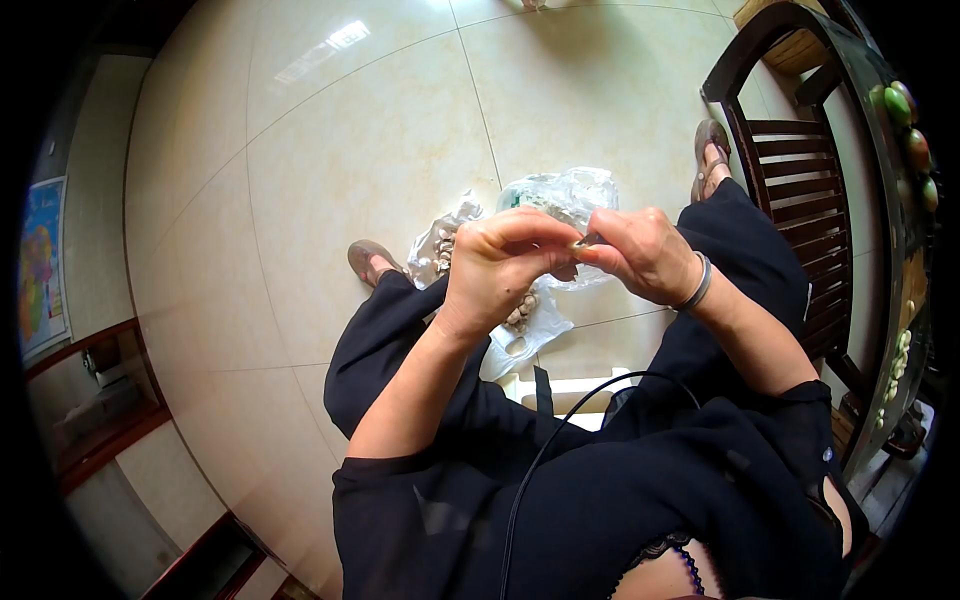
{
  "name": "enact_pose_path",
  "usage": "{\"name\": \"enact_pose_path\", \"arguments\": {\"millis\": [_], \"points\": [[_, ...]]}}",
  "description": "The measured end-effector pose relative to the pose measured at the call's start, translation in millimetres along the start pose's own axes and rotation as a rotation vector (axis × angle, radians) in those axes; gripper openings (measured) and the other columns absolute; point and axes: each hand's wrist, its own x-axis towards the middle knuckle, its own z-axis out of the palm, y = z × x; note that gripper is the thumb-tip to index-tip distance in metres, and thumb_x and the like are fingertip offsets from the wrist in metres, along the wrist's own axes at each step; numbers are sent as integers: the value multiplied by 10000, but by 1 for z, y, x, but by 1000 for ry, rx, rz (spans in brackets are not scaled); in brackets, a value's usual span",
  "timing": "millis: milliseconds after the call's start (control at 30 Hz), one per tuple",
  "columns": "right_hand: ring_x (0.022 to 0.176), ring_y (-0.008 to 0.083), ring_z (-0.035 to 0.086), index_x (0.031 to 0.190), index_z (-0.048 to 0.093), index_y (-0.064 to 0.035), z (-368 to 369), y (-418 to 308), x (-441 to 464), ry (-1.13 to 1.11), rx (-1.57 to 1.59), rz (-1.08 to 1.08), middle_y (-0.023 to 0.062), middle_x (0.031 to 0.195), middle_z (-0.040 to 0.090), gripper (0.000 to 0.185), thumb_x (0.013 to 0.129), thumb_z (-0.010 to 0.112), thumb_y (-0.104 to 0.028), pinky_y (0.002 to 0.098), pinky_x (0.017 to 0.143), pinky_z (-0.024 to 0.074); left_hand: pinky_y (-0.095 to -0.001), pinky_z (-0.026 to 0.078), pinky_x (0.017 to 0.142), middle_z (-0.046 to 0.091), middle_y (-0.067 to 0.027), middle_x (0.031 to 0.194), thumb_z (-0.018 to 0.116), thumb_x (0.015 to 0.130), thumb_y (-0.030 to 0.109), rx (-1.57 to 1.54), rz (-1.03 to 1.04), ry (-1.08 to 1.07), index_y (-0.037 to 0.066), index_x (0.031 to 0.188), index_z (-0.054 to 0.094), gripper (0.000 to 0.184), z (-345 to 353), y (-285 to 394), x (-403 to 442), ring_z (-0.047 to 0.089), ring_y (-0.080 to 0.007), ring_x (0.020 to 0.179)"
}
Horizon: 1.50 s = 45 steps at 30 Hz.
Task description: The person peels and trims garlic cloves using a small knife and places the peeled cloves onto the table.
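Note:
Both hands meet in front of me above plastic bags on the floor. The fingers of my left hand (508, 262) are pinched on something small whose shape I cannot make out. My right hand (640, 252), with a bracelet at the wrist, is closed on a small dark blade (592, 240) at the left fingertips. Below and behind the hands lie a clear plastic bag (575, 190) and a white bag (462, 212) with pale bulbs like garlic. More bulbs (521, 312) show on another white bag (540, 335).
A dark slatted wooden chair (800, 190) stands at the right beside a table edge holding green and reddish fruits (917, 150) and a row of small pale pieces (895, 375). A white stool (575, 390) is below my hands. A black cable crosses my lap.

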Motion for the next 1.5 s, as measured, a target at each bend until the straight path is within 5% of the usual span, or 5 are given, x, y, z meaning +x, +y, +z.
{"name": "enact_pose_path", "arguments": {"millis": [533, 1500], "points": [[530, 278, 527, 746, 444, -37, 1, 3, 0, 93, -100, -12, 110, 614, 480, 401, 797, 540, -423, 339, 459, 415, -265, 537, 662, 613, -116, 823, 587, 760, -49, -19, -112, -33, -79, 919, 599, 162, -1, 7, -1, 628, -185, 728], [467, 257, 499, 688, 433, -52, 0, 3, 1, 103, -185, -23, 104, 558, 460, 342, 851, 493, -348, 329, 406, 387, -239, 520, 664, 630, -110, 816, 563, 785, -33, 7, -68, -1, -62, 925, 607, 149, 1, 6, -3, 630, -164, 733]]}}
